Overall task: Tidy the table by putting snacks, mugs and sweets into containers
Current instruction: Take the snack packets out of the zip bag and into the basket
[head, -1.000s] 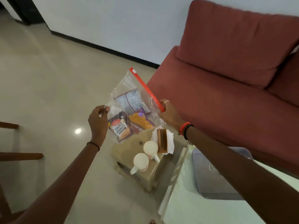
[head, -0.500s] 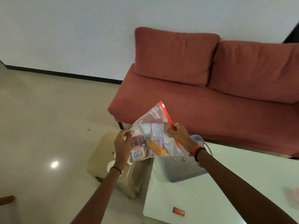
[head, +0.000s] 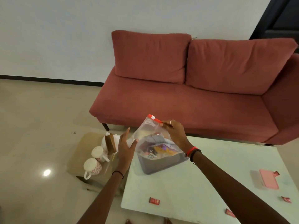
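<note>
The clear zip bag (head: 151, 138) hangs tilted over the far left corner of the table (head: 186, 188), its lower end dipping into the grey container (head: 161, 164) that stands there; my right hand (head: 175, 135) pinches the bag's red zip strip between thumb and fingers; my left hand (head: 125, 147) is open with fingers straight, just beside the bag's left side, though I cannot tell whether the palm touches the plastic. Through the plastic I see several snack packets bunched at the bottom, purple, orange and white, with a pale one higher up; the upper part is slack and creased.

The table is pale and glossy; small red-wrapped sweets (head: 154, 200) lie scattered along its near edge and right side, and a pink case (head: 269, 179) lies flat at the right. Left of the table stands a low tan stool (head: 84, 149) carrying two white patterned mugs (head: 97, 153) and a brown holder (head: 110, 143) with white paper; beyond, a red sofa (head: 178, 101) sits against a white wall (head: 56, 38); the beige floor (head: 32, 126) shines with one lamp reflection.
</note>
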Demonstrator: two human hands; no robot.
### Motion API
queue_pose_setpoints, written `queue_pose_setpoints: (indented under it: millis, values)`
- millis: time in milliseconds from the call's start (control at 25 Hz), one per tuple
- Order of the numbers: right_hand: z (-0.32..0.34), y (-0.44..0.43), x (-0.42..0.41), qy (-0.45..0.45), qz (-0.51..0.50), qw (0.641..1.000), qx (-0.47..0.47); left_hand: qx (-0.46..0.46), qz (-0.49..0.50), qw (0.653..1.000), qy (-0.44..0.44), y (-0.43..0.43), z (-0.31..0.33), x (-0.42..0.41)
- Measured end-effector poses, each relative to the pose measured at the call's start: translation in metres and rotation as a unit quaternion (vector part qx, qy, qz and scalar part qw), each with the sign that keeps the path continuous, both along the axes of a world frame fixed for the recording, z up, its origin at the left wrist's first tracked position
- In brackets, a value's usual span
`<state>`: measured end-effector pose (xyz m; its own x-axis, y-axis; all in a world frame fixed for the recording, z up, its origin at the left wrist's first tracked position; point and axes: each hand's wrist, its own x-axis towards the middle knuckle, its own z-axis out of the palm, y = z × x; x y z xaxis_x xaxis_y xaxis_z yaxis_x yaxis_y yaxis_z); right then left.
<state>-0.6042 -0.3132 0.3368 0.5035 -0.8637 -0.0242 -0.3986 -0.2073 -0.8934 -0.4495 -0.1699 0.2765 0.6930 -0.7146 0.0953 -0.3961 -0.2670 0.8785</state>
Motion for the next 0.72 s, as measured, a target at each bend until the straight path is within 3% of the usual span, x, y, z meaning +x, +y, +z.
queue_pose_setpoints:
  millis: [160,400,600,720]
  values:
    - [0.007,-0.010,-0.028,0.014,0.043,0.998,-0.034,-0.041,-0.097,0.993,-0.055,-0.044,0.035,-0.033]
    - [0.023,-0.032,-0.068,-0.002,0.047,0.997,-0.068,-0.110,-0.098,0.987,-0.057,-0.076,0.065,-0.070]
    - [0.036,-0.027,-0.076,-0.094,0.064,0.993,0.017,-0.117,-0.127,0.974,-0.144,-0.088,0.078,-0.086]
    - [0.041,-0.022,-0.073,-0.133,0.054,0.989,0.022,-0.115,-0.130,0.971,-0.163,-0.088,0.079,-0.094]
